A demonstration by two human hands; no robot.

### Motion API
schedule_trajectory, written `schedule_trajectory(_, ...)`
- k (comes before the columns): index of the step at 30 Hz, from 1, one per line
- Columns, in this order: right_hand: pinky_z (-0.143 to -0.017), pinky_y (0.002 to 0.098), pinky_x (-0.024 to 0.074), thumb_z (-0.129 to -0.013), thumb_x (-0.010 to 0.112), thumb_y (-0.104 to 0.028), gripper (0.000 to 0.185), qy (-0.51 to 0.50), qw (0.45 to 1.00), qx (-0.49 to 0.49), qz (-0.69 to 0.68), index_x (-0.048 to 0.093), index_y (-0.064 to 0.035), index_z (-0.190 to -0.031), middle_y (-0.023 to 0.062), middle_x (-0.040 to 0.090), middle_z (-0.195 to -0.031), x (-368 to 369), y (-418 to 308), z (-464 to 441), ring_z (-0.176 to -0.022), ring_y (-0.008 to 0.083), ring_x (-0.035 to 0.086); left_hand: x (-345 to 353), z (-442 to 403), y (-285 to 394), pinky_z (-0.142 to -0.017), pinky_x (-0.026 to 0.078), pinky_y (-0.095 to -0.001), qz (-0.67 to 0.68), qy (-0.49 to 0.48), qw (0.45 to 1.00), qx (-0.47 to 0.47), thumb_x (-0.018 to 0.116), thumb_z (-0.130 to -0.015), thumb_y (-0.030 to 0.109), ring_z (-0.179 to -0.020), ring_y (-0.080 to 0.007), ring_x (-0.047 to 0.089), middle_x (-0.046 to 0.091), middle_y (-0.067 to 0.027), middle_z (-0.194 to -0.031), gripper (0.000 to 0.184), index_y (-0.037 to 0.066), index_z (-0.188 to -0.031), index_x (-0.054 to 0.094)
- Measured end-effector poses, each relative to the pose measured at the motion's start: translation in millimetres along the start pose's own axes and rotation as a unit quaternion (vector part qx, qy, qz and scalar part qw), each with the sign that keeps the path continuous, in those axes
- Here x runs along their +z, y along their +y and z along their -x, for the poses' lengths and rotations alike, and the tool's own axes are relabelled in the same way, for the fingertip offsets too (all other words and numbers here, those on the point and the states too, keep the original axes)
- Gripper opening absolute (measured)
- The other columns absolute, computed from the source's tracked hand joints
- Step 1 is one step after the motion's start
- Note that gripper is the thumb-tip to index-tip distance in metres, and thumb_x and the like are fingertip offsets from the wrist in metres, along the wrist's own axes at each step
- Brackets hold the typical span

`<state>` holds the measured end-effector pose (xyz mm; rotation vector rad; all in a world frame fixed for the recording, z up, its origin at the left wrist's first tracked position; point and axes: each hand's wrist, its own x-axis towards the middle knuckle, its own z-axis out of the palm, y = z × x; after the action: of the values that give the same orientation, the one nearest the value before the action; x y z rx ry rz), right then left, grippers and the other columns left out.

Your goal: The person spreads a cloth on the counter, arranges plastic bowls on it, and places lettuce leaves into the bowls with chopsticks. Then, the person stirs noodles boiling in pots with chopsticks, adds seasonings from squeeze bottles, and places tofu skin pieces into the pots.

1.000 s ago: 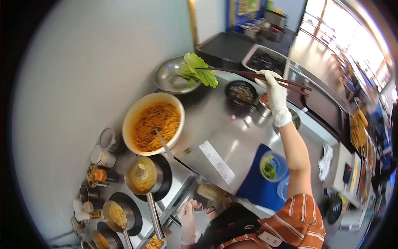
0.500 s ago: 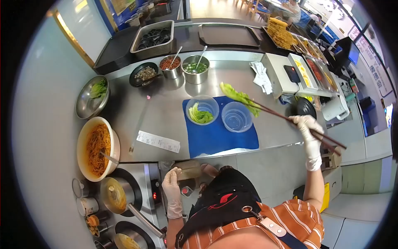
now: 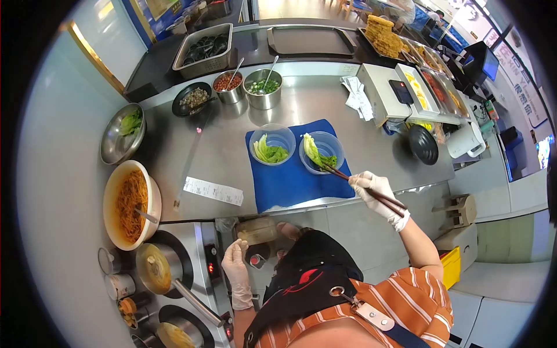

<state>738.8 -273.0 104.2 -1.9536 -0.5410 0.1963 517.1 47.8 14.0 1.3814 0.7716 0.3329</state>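
Note:
Gloved, my right hand [image 3: 374, 194] is closed around long dark chopsticks [image 3: 390, 202]. Their tips touch lettuce [image 3: 313, 152] inside the right clear bowl [image 3: 338, 146], one leaf leaning up against its rim. Beside it, the left clear bowl [image 3: 279, 132] also contains lettuce [image 3: 270, 152]. Both bowls rest on a blue cloth [image 3: 296, 188]. My left hand [image 3: 236, 269], gloved too, hovers near the stove's right edge with fingers pressed together; whether anything is between them is too small to tell.
A receipt [image 3: 213, 191] lies left of the cloth. Noodle bowl [image 3: 154, 200], lettuce bowl [image 3: 110, 139] and pots [image 3: 156, 268] line the left side. Behind are a black bowl [image 3: 183, 104], chili pot [image 3: 229, 93] and green-onion pot [image 3: 265, 100]. A black ladle [image 3: 423, 145] is at right.
The chopsticks and lettuce have moved from the metal bowl at left, across the counter, and down into the right clear bowl. My left hand stays low near the stove.

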Motion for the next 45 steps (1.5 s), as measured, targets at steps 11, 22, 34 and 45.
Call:
schedule_trajectory(11, -0.085, 0.0280, 0.0486, -0.084, 0.066, -0.004, 0.016, 0.141, 0.989, 0.001, -0.046, 0.069, 0.0010, -0.099, 0.0108, 0.070, -0.097, -57.1, -51.2, 0.4, -0.090, 0.0168, 0.064, 25.7, -26.2, 0.2, -0.086, 0.048, -0.0285, -0.043, -0.039, 0.998, 0.034, 0.047, -0.098, 0.014, -0.093, -0.0173, 0.063, 0.067, -0.0122, -0.099, 0.027, -0.006, -0.109, 0.061)
schedule_trajectory(22, -0.081, 0.0277, 0.0508, -0.088, 0.063, -0.008, 0.012, 0.216, 0.971, 0.035, -0.102, 0.066, 0.0036, -0.091, 0.0094, 0.066, -0.091, -37.5, 0.1, -12.2, -0.087, 0.0171, 0.063, 231.5, -106.7, -5.5, -0.064, 0.053, -0.0286, -0.058, -0.236, 0.957, -0.159, 0.059, -0.091, 0.017, -0.076, -0.0196, 0.065, 0.060, -0.0185, -0.108, 0.061, -0.009, -0.138, 0.031)
schedule_trajectory(34, -0.069, 0.0323, 0.0593, -0.090, 0.059, -0.012, 0.017, 0.401, 0.842, 0.143, -0.332, 0.063, 0.0049, -0.091, 0.0143, 0.065, -0.088, -30.9, 61.1, 11.5, -0.079, 0.0211, 0.066, 283.5, -131.8, -25.5, -0.059, 0.058, -0.0326, 0.142, -0.135, 0.950, -0.243, 0.047, -0.086, -0.004, -0.064, -0.0217, 0.064, 0.060, -0.0159, -0.090, 0.030, -0.009, -0.115, 0.045)
schedule_trajectory(45, -0.064, 0.0299, 0.0591, -0.090, 0.061, -0.014, 0.017, 0.375, 0.882, 0.181, -0.219, 0.063, 0.0029, -0.091, 0.0120, 0.065, -0.089, -36.9, 54.6, -23.4, -0.078, 0.0188, 0.065, 281.8, -136.0, -36.0, -0.056, 0.058, -0.0306, 0.170, -0.161, 0.943, -0.238, 0.051, -0.085, -0.004, -0.062, -0.0204, 0.064, 0.060, -0.0152, -0.088, 0.030, -0.009, -0.114, 0.046)
